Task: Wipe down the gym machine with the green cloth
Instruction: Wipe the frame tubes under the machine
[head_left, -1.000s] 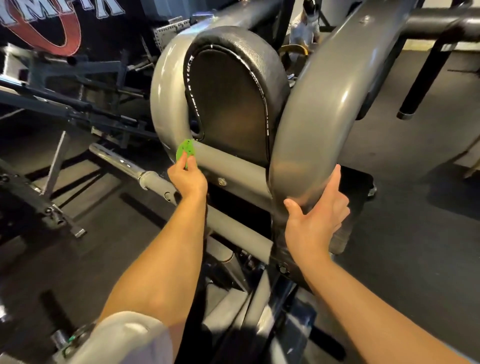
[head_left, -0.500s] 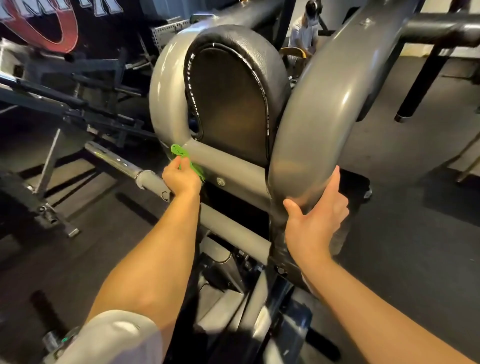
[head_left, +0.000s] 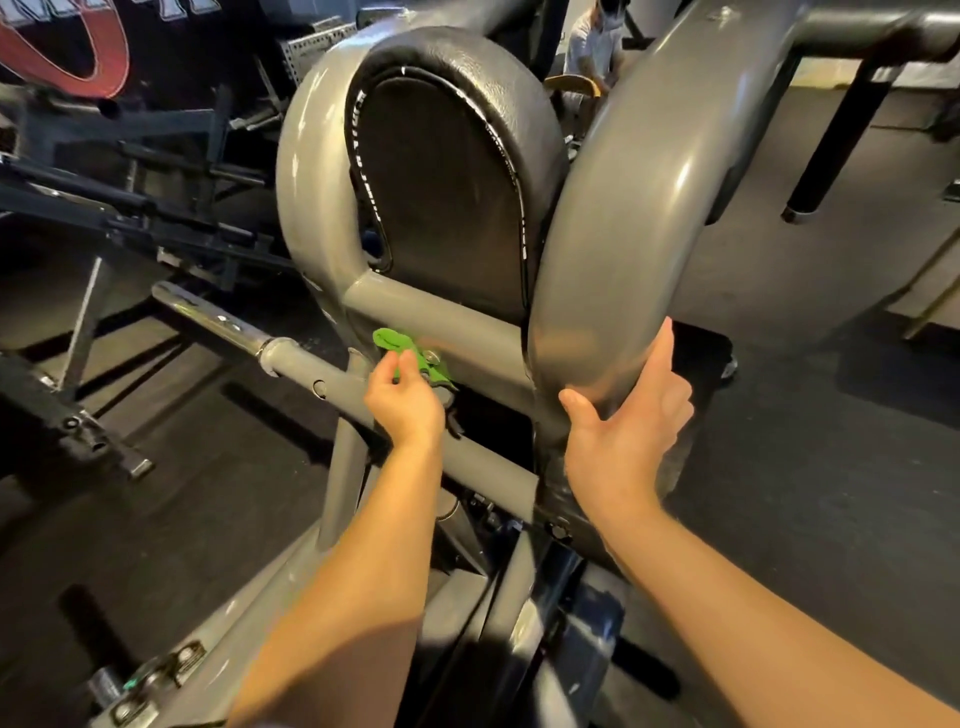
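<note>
My left hand (head_left: 402, 402) sits low in the middle of my view. Its fingers (head_left: 385, 370) are curled and pinch the green cloth (head_left: 402, 345) at its near edge. The cloth is bunched, and most of it sticks out just beyond and to the left of my fingertips. It is pressed against the gym machine (head_left: 306, 171) where the grey crossbar (head_left: 457, 317) meets the foot of the left curved tube. A thin strip of the cloth trails right, across a bolt on the near face of the crossbar, and touches the metal there. I cannot tell how much of the cloth is tucked under my palm. Just above the crossbar, the black pad (head_left: 447, 192) stands upright between the left tube and the right curved tube (head_left: 634, 197). My right hand (head_left: 623, 436) rests on the lower end of that right tube, well apart from the cloth. Its fingers (head_left: 662, 353) are straight and laid flat up the metal, the thumb is spread to the left, and it grasps nothing. A chrome bar (head_left: 208, 314) runs off to the left, below the cloth. Far beyond the machine, a person in a white top (head_left: 592, 47) is partly in view over the dark floor (head_left: 805, 467).
</note>
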